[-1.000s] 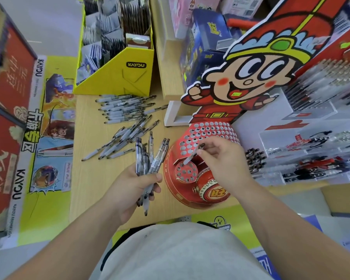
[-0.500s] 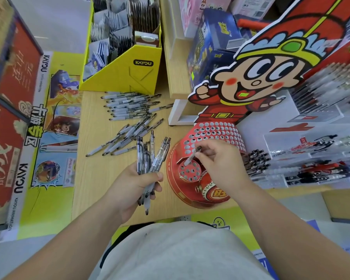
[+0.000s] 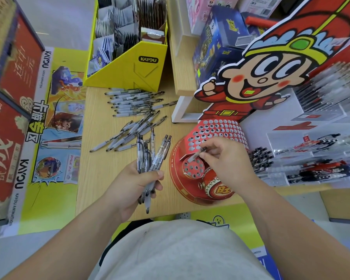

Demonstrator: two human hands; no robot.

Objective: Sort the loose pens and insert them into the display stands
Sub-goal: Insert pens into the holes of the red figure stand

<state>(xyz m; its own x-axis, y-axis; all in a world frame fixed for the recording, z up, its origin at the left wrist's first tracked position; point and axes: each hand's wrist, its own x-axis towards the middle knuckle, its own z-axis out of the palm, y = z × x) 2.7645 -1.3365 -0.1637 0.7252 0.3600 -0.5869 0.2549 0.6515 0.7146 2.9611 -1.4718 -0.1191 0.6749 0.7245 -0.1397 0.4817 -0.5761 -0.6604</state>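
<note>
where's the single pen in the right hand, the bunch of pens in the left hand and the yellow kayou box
pen [image 3: 194, 156], head view, on its grey grip section
bunch of pens [image 3: 160, 154], head view, on a clear upper barrel
yellow kayou box [image 3: 133, 71], head view, on its front wall

Yellow KAYOU card box [image 3: 127, 63] stuffed with card packs at the back of the wooden bench [image 3: 93, 178], blue printed carton [image 3: 214, 47] to its right, red poster panels [image 3: 18, 67] and yellow card advert [image 3: 49, 199] at left.
</note>
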